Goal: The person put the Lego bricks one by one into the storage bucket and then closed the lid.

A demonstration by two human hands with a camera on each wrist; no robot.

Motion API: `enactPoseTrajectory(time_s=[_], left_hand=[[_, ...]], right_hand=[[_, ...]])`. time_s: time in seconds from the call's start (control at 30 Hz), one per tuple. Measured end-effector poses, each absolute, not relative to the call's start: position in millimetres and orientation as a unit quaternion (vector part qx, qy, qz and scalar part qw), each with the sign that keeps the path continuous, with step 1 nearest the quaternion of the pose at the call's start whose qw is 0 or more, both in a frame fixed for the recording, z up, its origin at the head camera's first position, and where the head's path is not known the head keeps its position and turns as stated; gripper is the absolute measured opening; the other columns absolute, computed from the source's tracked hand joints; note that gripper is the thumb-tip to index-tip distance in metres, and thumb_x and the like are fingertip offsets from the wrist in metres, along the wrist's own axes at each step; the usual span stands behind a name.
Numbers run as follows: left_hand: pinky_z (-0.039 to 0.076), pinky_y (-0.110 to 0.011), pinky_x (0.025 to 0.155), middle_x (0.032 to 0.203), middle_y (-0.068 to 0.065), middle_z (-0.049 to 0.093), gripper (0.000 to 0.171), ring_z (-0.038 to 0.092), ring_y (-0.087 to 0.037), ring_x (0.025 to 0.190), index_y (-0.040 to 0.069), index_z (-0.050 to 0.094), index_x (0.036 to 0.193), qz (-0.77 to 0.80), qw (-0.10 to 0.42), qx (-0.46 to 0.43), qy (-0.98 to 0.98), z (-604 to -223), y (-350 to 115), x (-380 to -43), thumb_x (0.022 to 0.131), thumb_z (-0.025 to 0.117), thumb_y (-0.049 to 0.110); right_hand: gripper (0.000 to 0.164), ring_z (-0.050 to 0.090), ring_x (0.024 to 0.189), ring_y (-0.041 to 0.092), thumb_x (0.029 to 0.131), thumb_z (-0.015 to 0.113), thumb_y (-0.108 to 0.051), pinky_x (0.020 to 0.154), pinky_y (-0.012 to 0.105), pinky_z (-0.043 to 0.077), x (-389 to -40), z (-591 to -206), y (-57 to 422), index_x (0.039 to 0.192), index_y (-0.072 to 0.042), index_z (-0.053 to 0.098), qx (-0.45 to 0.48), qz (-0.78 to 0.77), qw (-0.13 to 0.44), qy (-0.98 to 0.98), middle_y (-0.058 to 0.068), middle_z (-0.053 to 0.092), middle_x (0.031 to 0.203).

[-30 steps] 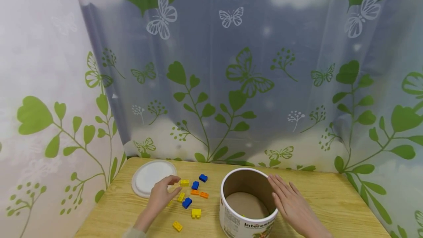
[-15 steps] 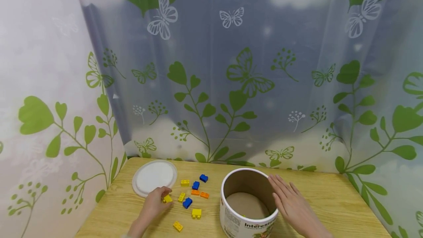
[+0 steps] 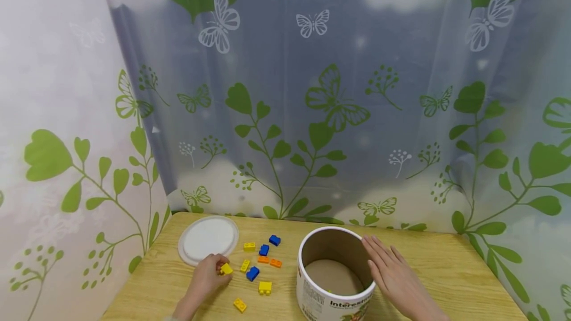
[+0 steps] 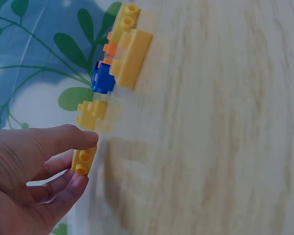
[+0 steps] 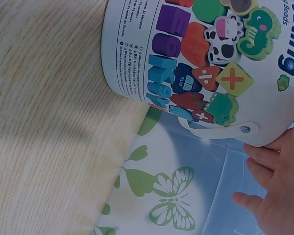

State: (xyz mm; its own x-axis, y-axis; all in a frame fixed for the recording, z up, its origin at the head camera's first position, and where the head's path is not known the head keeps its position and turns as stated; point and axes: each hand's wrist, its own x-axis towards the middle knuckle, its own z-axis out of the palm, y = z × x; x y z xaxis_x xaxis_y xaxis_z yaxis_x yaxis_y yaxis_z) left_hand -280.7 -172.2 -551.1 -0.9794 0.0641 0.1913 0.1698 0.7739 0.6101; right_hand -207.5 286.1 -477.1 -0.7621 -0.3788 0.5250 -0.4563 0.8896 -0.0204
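Between thumb and fingers, my left hand (image 3: 207, 276) pinches a yellow toy brick (image 4: 84, 159), low over the table. Further yellow, blue and orange bricks lie to its right, among them a blue brick (image 3: 253, 274), a yellow brick (image 3: 265, 288) and an orange brick (image 3: 275, 263). My right hand (image 3: 392, 276) rests with straight fingers against the right rim of a white round bucket (image 3: 308, 289). In the right wrist view the printed side of the bucket and its handle (image 5: 215, 131) show. A small yellow bit is visible inside the bucket, near its front wall.
A white round lid (image 3: 209, 238) lies on the wooden table (image 3: 147, 291) at the back left, just behind my left hand. One yellow brick (image 3: 240, 305) lies nearer the front. A curtain (image 3: 285, 113) with leaves and butterflies hangs behind the table.
My left hand has come down and toward me, and its fingers have taken hold of a yellow brick, now slightly turned. My right hand stays at the bucket's rim.
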Motion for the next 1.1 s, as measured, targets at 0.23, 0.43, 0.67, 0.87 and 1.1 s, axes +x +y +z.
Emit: enactPoseTrajectory(time_s=[0.23, 0.43, 0.67, 0.87, 1.1], left_hand=[[0.053, -0.029, 0.068, 0.088, -0.002, 0.062, 0.033, 0.057, -0.013, 0.077, 0.004, 0.073, 0.098, -0.334, 0.093, -0.076, -0.935, -539, -166, -283, 0.071, 0.09, 0.004], [0.057, -0.032, 0.071, 0.09, -0.002, 0.063, 0.033, 0.061, -0.015, 0.079, 0.004, 0.073, 0.103, -0.343, 0.088, -0.087, -0.931, -520, -154, -282, 0.074, 0.089, 0.006], [0.06, -0.033, 0.074, 0.092, -0.002, 0.063, 0.033, 0.065, -0.018, 0.082, 0.005, 0.073, 0.103, -0.367, 0.098, -0.122, -0.917, -500, -135, -280, 0.075, 0.089, 0.006], [0.06, -0.03, 0.074, 0.093, -0.003, 0.064, 0.031, 0.064, -0.017, 0.081, 0.007, 0.073, 0.104, -0.376, 0.103, -0.164, -0.906, -482, -119, -278, 0.077, 0.088, 0.008], [0.061, -0.036, 0.077, 0.096, -0.004, 0.064, 0.032, 0.065, -0.024, 0.084, 0.006, 0.073, 0.107, -0.384, 0.105, -0.205, -0.894, -467, -99, -276, 0.079, 0.087, 0.009]], right_hand=[[0.05, 0.051, 0.136, 0.031, 0.099, 0.062, -0.015, 0.114, 0.011, -0.012, -208, -477, 286, 0.146, -0.005, 0.053, 0.22, 0.075, 0.263, -0.937, 0.01, 0.054, 0.149], [0.05, 0.051, 0.136, 0.032, 0.099, 0.061, -0.015, 0.115, 0.011, -0.012, -207, -476, 285, 0.147, -0.005, 0.052, 0.218, 0.076, 0.26, -0.938, 0.01, 0.054, 0.149], [0.05, 0.05, 0.138, 0.031, 0.1, 0.061, -0.016, 0.114, 0.01, -0.012, -206, -475, 285, 0.148, -0.006, 0.052, 0.214, 0.077, 0.253, -0.94, 0.009, 0.053, 0.15], [0.05, 0.051, 0.136, 0.032, 0.098, 0.062, -0.015, 0.115, 0.011, -0.012, -207, -476, 286, 0.147, -0.004, 0.053, 0.219, 0.075, 0.257, -0.938, 0.011, 0.054, 0.149], [0.05, 0.05, 0.137, 0.031, 0.099, 0.061, -0.015, 0.115, 0.011, -0.012, -206, -475, 285, 0.147, -0.004, 0.053, 0.217, 0.074, 0.253, -0.94, 0.011, 0.054, 0.149]])
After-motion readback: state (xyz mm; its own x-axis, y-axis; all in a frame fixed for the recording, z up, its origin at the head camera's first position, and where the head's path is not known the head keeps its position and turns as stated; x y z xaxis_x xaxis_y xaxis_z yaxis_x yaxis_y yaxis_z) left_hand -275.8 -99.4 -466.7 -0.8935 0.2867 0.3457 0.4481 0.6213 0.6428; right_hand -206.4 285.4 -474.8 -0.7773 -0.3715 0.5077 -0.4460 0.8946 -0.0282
